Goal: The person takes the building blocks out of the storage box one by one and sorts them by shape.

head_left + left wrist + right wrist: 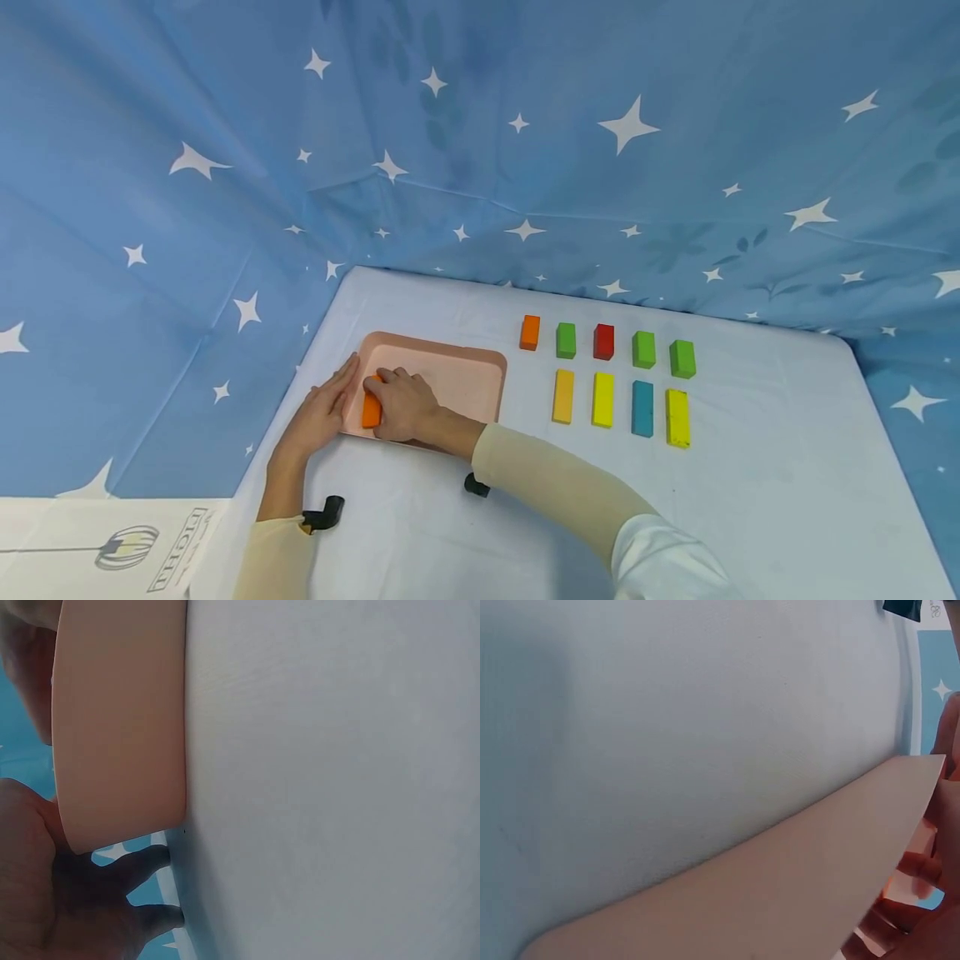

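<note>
A pink tray (465, 375) lies at the left of the white table. Inside its left end, my right hand (408, 407) grips an orange block (371, 410), thumb on the near side and fingers over the far end. My left hand (313, 417) rests along the tray's left side with its fingers straight. In the left wrist view the tray's outer wall (120, 727) stands beside the left hand (67, 900), whose fingertips reach down to the table. The right wrist view shows the tray wall (780, 889) partly hiding the right hand's fingers (900, 915).
Right of the tray, blocks stand in two rows. The back row has an orange block (530, 332), a red block (603, 342) and green blocks (643, 349). In front are a light orange block (562, 397), a blue block (642, 409) and yellow blocks (602, 400). Star-patterned blue cloth (525, 167) hangs behind.
</note>
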